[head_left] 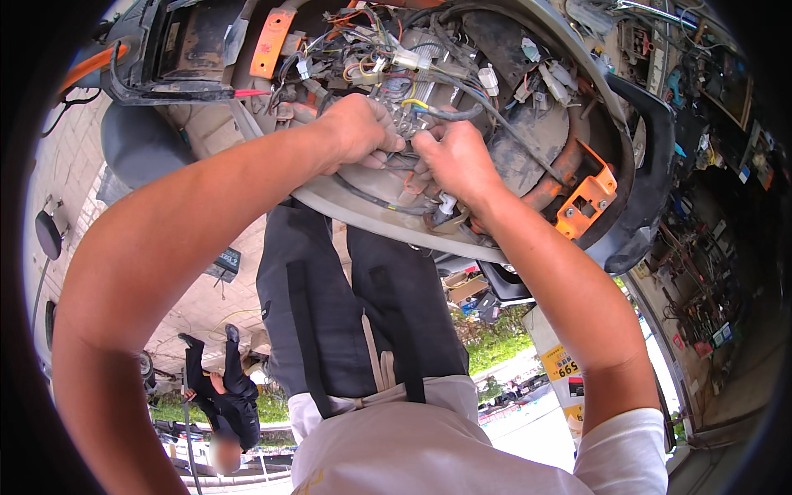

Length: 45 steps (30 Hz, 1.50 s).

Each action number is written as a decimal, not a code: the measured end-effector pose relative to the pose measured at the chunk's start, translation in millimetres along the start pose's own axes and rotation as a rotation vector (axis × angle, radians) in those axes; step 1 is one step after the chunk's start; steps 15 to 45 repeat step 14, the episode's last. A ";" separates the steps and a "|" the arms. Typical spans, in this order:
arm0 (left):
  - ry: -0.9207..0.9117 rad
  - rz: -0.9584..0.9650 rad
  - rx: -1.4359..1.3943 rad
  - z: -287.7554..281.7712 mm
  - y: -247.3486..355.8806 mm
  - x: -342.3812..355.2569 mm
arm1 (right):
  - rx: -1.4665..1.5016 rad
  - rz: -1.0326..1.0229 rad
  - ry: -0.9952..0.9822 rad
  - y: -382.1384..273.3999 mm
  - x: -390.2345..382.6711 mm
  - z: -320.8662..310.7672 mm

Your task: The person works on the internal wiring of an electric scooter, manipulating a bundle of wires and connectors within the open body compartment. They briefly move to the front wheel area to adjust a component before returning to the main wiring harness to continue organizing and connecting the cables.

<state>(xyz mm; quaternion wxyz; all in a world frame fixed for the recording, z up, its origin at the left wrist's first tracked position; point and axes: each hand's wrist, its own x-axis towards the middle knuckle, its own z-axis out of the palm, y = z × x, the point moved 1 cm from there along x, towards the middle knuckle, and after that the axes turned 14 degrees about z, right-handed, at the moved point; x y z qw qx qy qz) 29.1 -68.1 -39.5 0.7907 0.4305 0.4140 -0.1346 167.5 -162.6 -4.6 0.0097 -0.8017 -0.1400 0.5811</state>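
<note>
My left hand (363, 130) and my right hand (458, 158) meet over the open body of a scooter-like vehicle (388, 216). The fingers of both are bent and pinched close together beside a small metal terminal area (408, 124). What lies between the fingertips is too small and covered to make out. A cable with yellow and blue sleeves (421, 106) runs just above my right hand into a thick dark cable (462, 113). Beyond the hands lies a tangle of wires with white plugs (408, 58). Below them, a white connector (446, 206) sits near the body's rim.
Orange metal brackets stand at the left (271, 43) and right (587, 198) of the cavity. A black seat-like part (142, 144) is at the left. Tools and parts (701, 289) crowd the right side. Another person (224, 396) stands farther off on the paving.
</note>
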 end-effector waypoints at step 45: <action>-0.068 0.058 0.056 -6.6 -5.3 -4.9 | 0.065 0.011 -0.027 -0.8 1.5 1.9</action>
